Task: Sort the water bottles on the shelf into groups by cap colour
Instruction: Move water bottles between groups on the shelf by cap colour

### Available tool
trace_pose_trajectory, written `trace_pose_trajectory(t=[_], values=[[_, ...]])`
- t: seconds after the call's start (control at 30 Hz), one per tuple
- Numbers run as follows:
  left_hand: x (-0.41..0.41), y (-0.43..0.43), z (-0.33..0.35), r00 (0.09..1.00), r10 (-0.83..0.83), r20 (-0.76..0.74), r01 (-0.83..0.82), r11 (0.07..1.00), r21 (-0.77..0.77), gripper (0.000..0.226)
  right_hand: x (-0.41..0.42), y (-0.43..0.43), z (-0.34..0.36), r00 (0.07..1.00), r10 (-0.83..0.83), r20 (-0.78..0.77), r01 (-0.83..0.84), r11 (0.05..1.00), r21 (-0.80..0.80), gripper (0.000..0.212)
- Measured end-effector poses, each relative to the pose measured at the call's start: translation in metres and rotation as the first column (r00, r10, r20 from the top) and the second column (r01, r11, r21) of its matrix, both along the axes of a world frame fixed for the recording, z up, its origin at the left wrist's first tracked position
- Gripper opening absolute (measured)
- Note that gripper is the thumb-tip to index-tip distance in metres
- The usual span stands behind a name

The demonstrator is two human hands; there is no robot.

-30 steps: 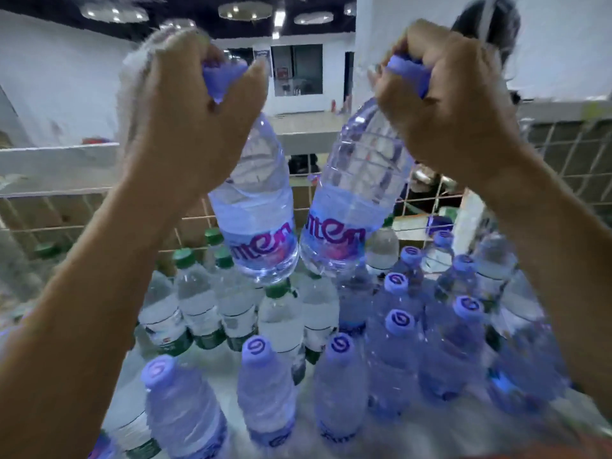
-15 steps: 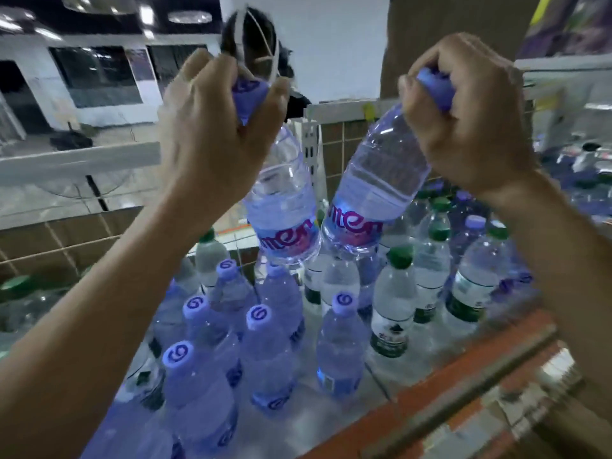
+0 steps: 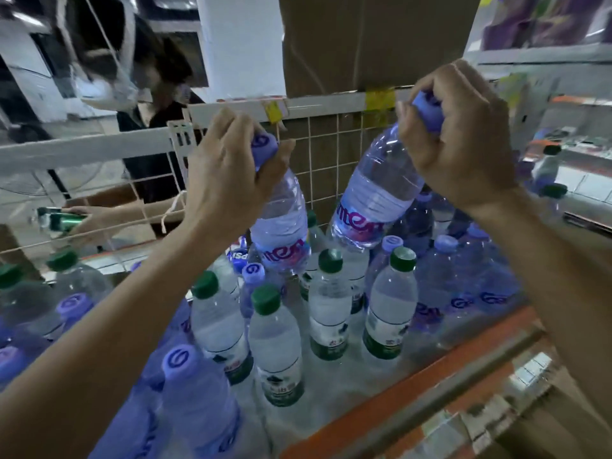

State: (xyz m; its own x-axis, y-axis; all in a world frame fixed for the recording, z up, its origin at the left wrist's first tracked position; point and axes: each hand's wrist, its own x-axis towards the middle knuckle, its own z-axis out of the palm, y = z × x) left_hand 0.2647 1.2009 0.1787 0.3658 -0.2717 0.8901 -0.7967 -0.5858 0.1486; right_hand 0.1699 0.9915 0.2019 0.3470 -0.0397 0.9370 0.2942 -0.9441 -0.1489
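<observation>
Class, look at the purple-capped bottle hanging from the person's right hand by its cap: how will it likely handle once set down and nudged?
The right hand holds the purple-capped bottle tilted, by its cap alone. It looks nearly full, so probably heavy for its size. The thin ribbed wall would likely dent under a firm grip. Tall and narrow, it may tip into the green-capped bottles if pushed high up.

A single head-worn wide-angle view looks forward and down from close above the shelf (image 3: 390, 412), both raised hands filling the near foreground and the wire grid backing (image 3: 334, 140) straight ahead.
</observation>
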Motion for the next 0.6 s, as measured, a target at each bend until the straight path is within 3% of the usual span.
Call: trace_pose_trajectory(t=[0.2,0.27,0.37,0.47,0.53,0.6], values=[[0.020,-0.027,-0.031,0.994,0.046,-0.095,-0.023,0.972,0.234,0.047,0.011,-0.032,-0.001,0.998,-0.031,0.046,0.029,0.999,0.044,0.029],[0.026,-0.032,-0.038,0.975,0.086,-0.204,-0.008,0.934,0.356,0.044,0.016,-0.041,0.002,0.998,-0.041,0.057,0.039,0.999,0.038,0.030],[0.034,-0.036,-0.050,0.925,0.167,-0.341,0.052,0.833,0.551,0.048,0.025,-0.052,0.000,0.997,-0.065,0.033,0.065,0.998,0.001,0.030],[0.039,-0.038,-0.066,0.885,0.294,-0.361,0.082,0.665,0.743,0.051,0.036,-0.061,-0.010,0.992,-0.109,-0.055,0.106,0.993,-0.059,0.031],[0.039,-0.040,-0.076,0.867,0.321,-0.382,0.131,0.592,0.795,0.048,0.043,-0.066,-0.019,0.983,-0.146,-0.112,0.137,0.987,-0.083,0.033],[0.038,-0.042,-0.079,0.855,0.316,-0.410,0.171,0.575,0.800,0.044,0.051,-0.070,-0.024,0.973,-0.146,-0.179,0.129,0.986,-0.105,0.033]])
